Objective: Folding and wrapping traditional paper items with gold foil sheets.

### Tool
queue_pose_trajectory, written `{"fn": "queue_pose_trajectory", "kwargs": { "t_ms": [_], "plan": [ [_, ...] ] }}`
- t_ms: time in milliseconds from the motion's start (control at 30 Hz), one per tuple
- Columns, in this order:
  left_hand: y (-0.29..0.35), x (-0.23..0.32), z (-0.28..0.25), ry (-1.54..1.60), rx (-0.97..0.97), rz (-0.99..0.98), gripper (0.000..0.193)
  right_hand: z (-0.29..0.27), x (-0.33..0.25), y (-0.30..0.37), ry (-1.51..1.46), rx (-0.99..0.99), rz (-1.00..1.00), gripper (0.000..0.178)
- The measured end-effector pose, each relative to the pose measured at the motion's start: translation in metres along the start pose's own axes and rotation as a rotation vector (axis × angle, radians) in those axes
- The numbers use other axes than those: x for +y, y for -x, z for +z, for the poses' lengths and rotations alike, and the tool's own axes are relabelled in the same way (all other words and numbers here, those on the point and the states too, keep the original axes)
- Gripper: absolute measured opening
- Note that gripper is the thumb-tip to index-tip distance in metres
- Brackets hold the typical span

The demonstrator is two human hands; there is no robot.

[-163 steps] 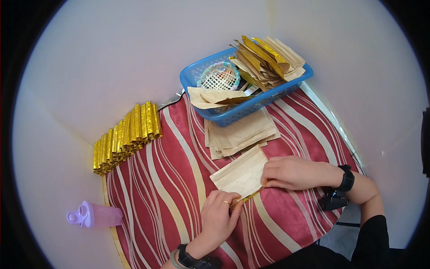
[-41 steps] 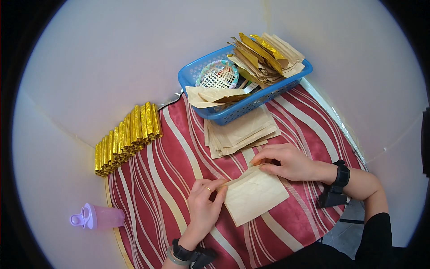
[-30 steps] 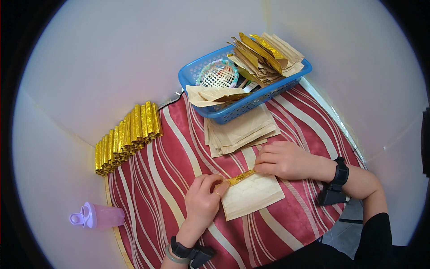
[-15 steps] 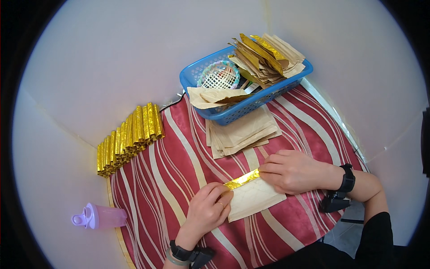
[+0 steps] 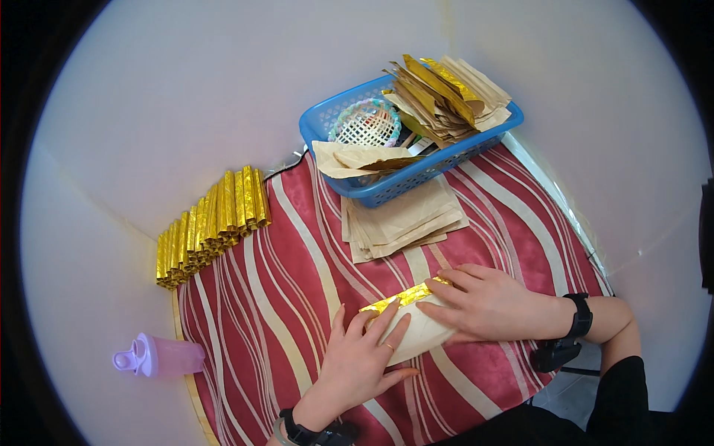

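Note:
A cream sheet of paper [image 5: 420, 333] lies slantwise on the striped cloth, its far edge folded or rolled over into a shiny gold band [image 5: 402, 299]. My left hand [image 5: 358, 362] rests with fingers spread over the sheet's left part, fingertips at the gold band. On the right part, my right hand [image 5: 500, 306] lies flat with fingers stretched out, covering the right end of the band and some of the sheet. Just beyond is a stack of tan paper sheets [image 5: 405, 223], partly under the basket. Both wrists carry black straps with small devices.
A blue plastic basket [image 5: 416, 177] at the back holds gold and tan papers [image 5: 439, 100] and a small woven basket [image 5: 366, 125]. Several gold paper rolls [image 5: 212, 223] are piled at the left edge. A purple bottle [image 5: 167, 356] lies beside the red striped cloth [image 5: 290, 312].
My fingers have gone from pinching the gold edge to lying spread over the sheet. My right hand has slid slightly down, and more of the band's right end shows.

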State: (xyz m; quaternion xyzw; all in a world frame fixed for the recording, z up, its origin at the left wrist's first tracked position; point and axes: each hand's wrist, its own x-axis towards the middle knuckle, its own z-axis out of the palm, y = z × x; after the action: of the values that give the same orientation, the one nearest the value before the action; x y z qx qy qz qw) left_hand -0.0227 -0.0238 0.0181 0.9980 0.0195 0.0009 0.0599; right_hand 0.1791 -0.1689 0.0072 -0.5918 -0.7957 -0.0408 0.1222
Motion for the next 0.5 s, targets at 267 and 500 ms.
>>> {"fn": "queue_pose_trajectory", "kwargs": {
  "t_ms": [267, 500],
  "plan": [
    [0.011, 0.016, 0.025, -0.268, 0.056, -0.128, 0.056, -0.001, 0.002, -0.004, 0.182, 0.090, -0.084, 0.042],
    [0.011, 0.027, 0.030, -0.357, 0.261, -0.206, 0.053, -0.009, 0.000, -0.003, 0.202, 0.296, -0.231, 0.039]
  ]
}}
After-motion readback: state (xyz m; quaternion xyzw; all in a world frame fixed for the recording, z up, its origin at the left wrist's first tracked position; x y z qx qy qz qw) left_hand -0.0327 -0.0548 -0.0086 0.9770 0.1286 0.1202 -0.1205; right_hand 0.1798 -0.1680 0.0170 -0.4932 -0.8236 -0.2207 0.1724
